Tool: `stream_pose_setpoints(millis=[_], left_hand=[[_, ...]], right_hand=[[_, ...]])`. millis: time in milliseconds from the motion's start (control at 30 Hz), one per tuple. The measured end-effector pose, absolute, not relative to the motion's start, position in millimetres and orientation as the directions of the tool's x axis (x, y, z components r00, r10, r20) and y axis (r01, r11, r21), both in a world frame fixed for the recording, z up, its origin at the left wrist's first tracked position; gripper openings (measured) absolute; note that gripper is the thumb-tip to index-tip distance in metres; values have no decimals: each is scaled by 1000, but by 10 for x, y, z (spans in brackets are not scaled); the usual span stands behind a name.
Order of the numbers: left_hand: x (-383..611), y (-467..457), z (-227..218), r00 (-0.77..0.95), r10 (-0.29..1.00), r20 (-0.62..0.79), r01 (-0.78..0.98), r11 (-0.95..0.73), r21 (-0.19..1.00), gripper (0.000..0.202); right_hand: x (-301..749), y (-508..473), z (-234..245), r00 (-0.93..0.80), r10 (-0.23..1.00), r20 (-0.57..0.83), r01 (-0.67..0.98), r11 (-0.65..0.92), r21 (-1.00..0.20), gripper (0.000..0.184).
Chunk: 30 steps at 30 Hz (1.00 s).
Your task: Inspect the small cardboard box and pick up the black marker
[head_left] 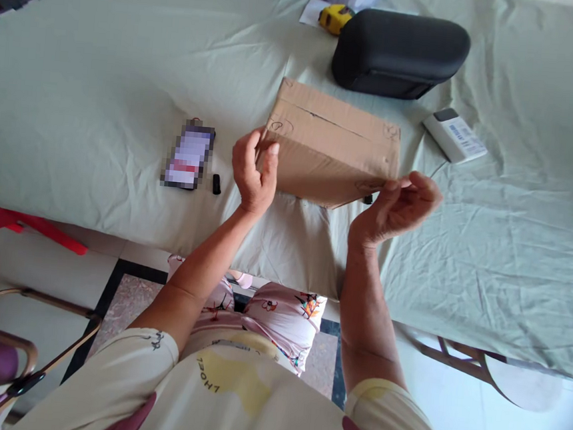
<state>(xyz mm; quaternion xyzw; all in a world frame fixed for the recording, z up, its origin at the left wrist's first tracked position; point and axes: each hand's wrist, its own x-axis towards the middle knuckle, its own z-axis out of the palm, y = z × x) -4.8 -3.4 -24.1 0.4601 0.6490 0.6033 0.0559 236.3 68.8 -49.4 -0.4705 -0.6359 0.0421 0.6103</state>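
A closed brown cardboard box point(330, 145) with a taped seam and pen circles at its corners is held tilted over the near edge of a table covered in pale green cloth point(101, 92). My left hand point(253, 172) grips the box's left end, thumb on top. My right hand point(397, 208) holds the lower right corner with curled fingers. A smartphone point(189, 156) lies face up left of my left hand, with a small black object point(216, 183) beside it.
Behind the box sits a black rounded case point(398, 51), with a yellow tape measure point(334, 18) and a paper slip near it. A white device point(454, 134) lies at right. Dark items point(9, 0) lie far left. Chairs stand below the table.
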Motion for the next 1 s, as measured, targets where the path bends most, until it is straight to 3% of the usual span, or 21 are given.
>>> stream_pose_setpoints(millis=[100, 200, 433, 633, 833, 1000], left_hand=[[-121, 42, -351, -580, 630, 516, 556, -156, 816, 63], [-163, 115, -438, -590, 662, 462, 517, -130, 846, 56], [-232, 176, -532, -573, 782, 244, 471, 71, 879, 26], [-229, 156, -571, -534, 806, 257, 569, 118, 814, 40], [-142, 181, -656, -522, 772, 361, 646, 82, 759, 78], [-71, 141, -578, -495, 748, 442, 653, -17, 758, 95]], right_hand=[[2380, 749, -523, 159, 706, 690, 542, 522, -659, 61], [2335, 801, -548, 134, 744, 655, 473, 533, -702, 59], [2305, 756, -573, 47, 909, 413, 463, 347, -816, 30], [2315, 740, -603, -32, 960, 278, 602, 241, -761, 33], [2265, 747, -683, -9, 917, 399, 678, 299, -671, 27], [2228, 713, -674, 3, 872, 490, 652, 370, -662, 58]])
